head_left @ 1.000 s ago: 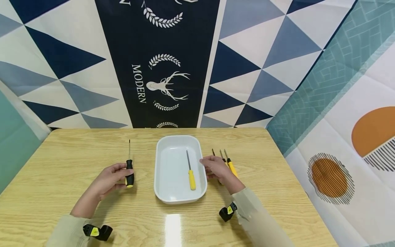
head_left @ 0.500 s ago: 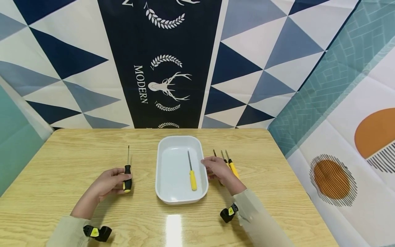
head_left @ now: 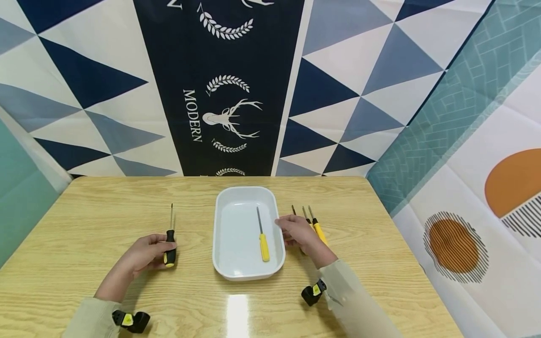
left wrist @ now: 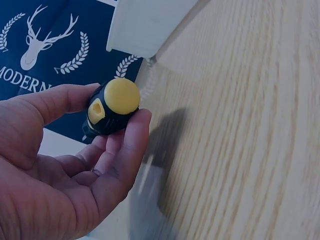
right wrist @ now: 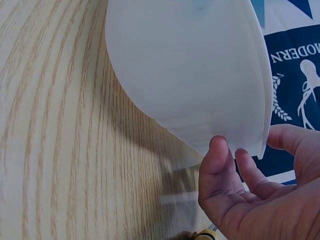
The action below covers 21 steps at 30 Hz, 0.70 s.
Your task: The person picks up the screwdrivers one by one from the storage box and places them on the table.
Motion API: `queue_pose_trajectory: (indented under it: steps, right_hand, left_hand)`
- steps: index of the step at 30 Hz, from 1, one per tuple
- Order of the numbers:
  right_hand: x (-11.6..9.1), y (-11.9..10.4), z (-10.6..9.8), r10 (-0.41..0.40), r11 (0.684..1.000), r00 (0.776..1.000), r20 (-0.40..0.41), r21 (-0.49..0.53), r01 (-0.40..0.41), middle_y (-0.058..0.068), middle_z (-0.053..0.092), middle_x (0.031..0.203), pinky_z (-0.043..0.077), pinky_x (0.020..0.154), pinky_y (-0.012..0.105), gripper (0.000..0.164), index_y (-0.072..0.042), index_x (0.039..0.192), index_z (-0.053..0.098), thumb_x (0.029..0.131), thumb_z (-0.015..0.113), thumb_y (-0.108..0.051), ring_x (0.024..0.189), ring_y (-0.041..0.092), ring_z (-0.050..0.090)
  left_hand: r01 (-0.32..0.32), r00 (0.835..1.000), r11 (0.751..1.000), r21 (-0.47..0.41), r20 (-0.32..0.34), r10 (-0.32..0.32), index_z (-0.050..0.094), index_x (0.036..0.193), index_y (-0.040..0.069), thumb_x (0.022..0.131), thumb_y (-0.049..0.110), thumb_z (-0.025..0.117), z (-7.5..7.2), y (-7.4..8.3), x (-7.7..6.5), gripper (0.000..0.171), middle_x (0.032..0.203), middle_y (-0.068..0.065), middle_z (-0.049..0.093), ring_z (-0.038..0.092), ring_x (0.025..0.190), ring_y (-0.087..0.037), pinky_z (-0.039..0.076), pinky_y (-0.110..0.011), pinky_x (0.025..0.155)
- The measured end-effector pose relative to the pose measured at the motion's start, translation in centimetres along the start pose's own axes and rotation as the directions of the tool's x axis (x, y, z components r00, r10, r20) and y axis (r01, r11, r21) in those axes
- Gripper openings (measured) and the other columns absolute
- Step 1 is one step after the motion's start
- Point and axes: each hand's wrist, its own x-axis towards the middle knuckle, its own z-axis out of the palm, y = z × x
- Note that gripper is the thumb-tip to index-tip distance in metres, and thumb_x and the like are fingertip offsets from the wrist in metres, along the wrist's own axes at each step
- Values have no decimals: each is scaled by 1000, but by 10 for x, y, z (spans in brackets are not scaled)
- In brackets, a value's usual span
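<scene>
My left hand (head_left: 145,256) pinches a black-and-yellow screwdriver (head_left: 170,249) by its handle, left of the white tray (head_left: 215,234). The shaft points toward the wall. In the left wrist view, the yellow butt of the screwdriver (left wrist: 122,96) faces the camera, with thumb and fingers on either side. My right hand (head_left: 299,232) holds the tray's right rim, thumb over the edge and fingers against the outer wall (right wrist: 185,90). Inside the tray lies a yellow-handled screwdriver (head_left: 264,246), toward its right side.
Right of the tray, several screwdrivers (head_left: 318,228) lie on the wooden table (head_left: 359,281), partly hidden by my right hand. A patterned cloth wall (head_left: 228,94) rises behind the table's far edge. Each wrist carries a small black camera (head_left: 310,293).
My left hand has moved left and toward me with the black-and-yellow screwdriver. The right hand keeps its grip on the tray, and the yellow screwdriver in it lies as before.
</scene>
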Motion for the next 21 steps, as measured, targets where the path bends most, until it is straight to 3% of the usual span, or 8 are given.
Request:
queue_pose_trajectory:
  steps: [10, 21]
  right_hand:
    - [-2, -1, 0, 7, 1000, 1000, -6, 11, -7, 11, 65, 98, 52, 57, 26, 35, -6, 119, 58, 92, 57, -27, 74, 17, 62]
    - [-1, -1, 0, 1, 1000, 1000, -1, 18, -1, 11, 65, 98, 53, 58, 27, 35, -6, 120, 57, 92, 57, -27, 73, 17, 63]
  left_hand:
    - [19, 1000, 1000, 16, -19, -19, 25, 138, -14, 94, 26, 55, -3, -2, 0, 66, 109, -20, 59, 61, 80, -13, 57, -29, 68]
    - [40, 998, 999, 37, -45, -38, 23, 137, -17, 94, 25, 54, -5, -4, 2, 68, 112, -25, 56, 61, 78, -14, 57, -29, 69]
